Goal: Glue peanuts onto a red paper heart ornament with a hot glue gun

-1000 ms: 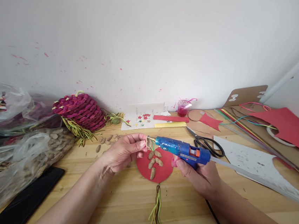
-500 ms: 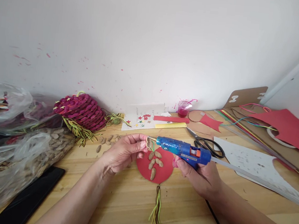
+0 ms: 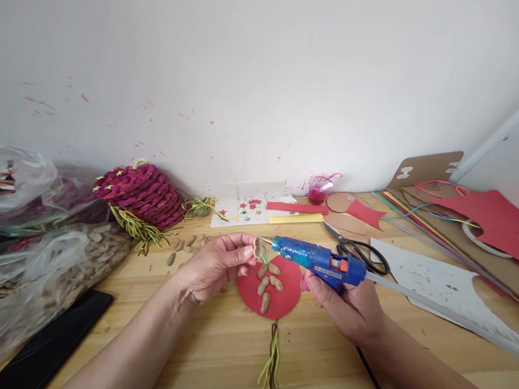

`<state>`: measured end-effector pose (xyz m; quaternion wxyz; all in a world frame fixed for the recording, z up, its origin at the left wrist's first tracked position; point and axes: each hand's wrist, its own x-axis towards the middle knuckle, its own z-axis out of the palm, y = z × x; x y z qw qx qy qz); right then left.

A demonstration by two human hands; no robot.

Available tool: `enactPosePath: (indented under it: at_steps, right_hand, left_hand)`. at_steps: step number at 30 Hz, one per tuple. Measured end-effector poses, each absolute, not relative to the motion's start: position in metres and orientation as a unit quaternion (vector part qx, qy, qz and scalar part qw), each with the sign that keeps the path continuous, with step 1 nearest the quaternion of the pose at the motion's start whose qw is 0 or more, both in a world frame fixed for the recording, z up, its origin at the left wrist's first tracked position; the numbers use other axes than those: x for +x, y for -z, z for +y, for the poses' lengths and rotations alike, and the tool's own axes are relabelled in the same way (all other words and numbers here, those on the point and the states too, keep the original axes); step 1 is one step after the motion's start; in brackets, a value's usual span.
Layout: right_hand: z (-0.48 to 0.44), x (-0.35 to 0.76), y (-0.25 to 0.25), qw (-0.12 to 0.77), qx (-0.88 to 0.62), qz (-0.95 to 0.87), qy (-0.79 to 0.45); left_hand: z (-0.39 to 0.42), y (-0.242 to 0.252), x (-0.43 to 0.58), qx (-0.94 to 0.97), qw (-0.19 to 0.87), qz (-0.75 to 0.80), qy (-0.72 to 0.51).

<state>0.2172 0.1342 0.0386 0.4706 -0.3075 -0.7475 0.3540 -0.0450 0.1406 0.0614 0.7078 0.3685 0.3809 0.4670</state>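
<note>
My left hand (image 3: pixel 220 264) pinches a peanut (image 3: pixel 258 249) between thumb and fingers. Wrapped round the handle of a blue glue gun (image 3: pixel 312 259), my right hand (image 3: pixel 352 307) holds it level, its nozzle pointing left at the peanut and close against it. Below them a red paper disc (image 3: pixel 286 301) lies on the wooden table, with several peanuts (image 3: pixel 265 302) arranged on it. A green and brown yarn tassel (image 3: pixel 273 361) extends from the disc's near edge.
Black scissors (image 3: pixel 363 256), white paper (image 3: pixel 443 291) and red paper (image 3: pixel 491 217) lie to the right. At left are a purple bundle (image 3: pixel 149 196), a clear bag of peanuts (image 3: pixel 64 267) and loose peanuts (image 3: pixel 171 258). A cup (image 3: pixel 318 191) stands by the wall.
The glue gun's nozzle has shifted very slightly at the peanut. Both hands keep nearly the same place and hold.
</note>
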Motion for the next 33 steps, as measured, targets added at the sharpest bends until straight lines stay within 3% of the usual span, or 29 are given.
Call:
enactPosePath:
  at_steps: [33]
  right_hand:
    - [0.134,0.218,-0.036,0.477,-0.292,-0.755,-0.341]
  left_hand:
    - [0.142,-0.069,-0.046,0.354,0.705,0.345,-0.509]
